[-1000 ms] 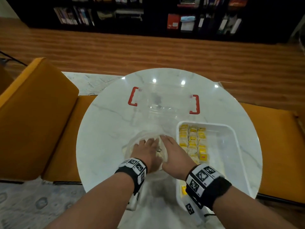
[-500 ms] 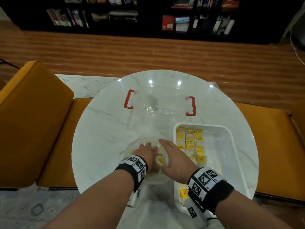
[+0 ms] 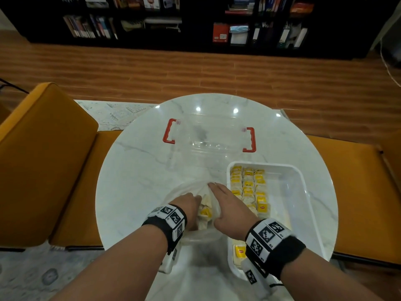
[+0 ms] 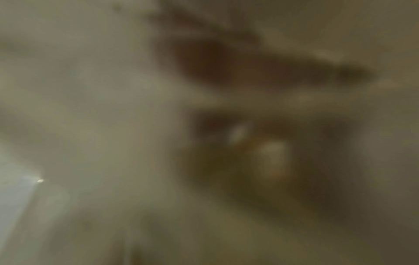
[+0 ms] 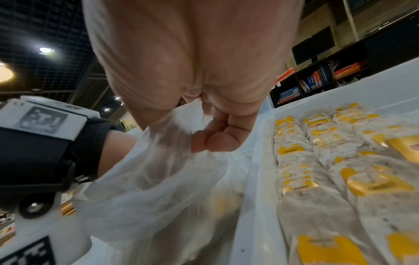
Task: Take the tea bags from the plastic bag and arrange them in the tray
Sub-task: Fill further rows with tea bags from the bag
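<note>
A thin clear plastic bag lies crumpled on the round marble table, left of the white tray. My right hand grips the bag's right edge; in the right wrist view its curled fingers pinch the film of the plastic bag. My left hand reaches into the bag's mouth, its fingertips hidden beside a clump of yellow-tagged tea bags. The left wrist view is a blur. Rows of tea bags fill the tray's left side, also seen as tea bags.
A clear lid with red handles lies on the far half of the table. The tray's right half holds no tea bags. Orange seats flank the table, and dark bookshelves stand beyond the wooden floor.
My hands have drawn slightly apart and the bag's mouth has opened. Yellow-tagged tea bags now show between them. The left hand has pulled back a little towards me.
</note>
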Demonstrator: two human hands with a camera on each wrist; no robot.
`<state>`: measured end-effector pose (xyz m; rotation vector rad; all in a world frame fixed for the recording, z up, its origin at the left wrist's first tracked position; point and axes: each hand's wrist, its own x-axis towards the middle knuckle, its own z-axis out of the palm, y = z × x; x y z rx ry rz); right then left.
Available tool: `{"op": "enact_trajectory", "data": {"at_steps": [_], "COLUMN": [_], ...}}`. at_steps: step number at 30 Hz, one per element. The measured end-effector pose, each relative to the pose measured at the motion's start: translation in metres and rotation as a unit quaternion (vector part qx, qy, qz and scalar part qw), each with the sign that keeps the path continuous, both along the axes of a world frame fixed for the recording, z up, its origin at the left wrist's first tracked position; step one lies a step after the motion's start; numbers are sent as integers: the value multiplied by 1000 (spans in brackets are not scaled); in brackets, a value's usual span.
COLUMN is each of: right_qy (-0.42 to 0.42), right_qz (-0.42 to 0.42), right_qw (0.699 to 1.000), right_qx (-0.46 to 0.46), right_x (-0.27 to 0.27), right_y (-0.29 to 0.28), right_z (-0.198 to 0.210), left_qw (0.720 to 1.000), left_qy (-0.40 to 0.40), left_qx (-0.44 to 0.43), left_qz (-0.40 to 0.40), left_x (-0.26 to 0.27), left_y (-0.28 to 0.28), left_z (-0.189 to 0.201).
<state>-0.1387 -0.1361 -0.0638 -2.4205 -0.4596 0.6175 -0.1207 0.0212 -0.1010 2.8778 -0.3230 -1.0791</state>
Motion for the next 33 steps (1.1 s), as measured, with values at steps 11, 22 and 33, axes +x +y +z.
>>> {"op": "enact_trajectory", "data": {"at_steps": [11, 22, 33], "right_qy": [-2, 16, 48], "right_qz": [19, 41, 25], "right_qw": [1000, 997, 999], "right_qx": [-9, -66, 3], "right_x": [-5, 6, 6], "right_y": [5, 13, 26], "right_z": [3, 5, 10], "left_qw": [1000, 954, 794], "left_qy": [-5, -55, 21], "left_qx": [-21, -242, -514], "left_qz": [-20, 167, 325], "left_x": [-9, -15, -26], "left_y": [1, 37, 46], "left_z": [0, 24, 18]}}
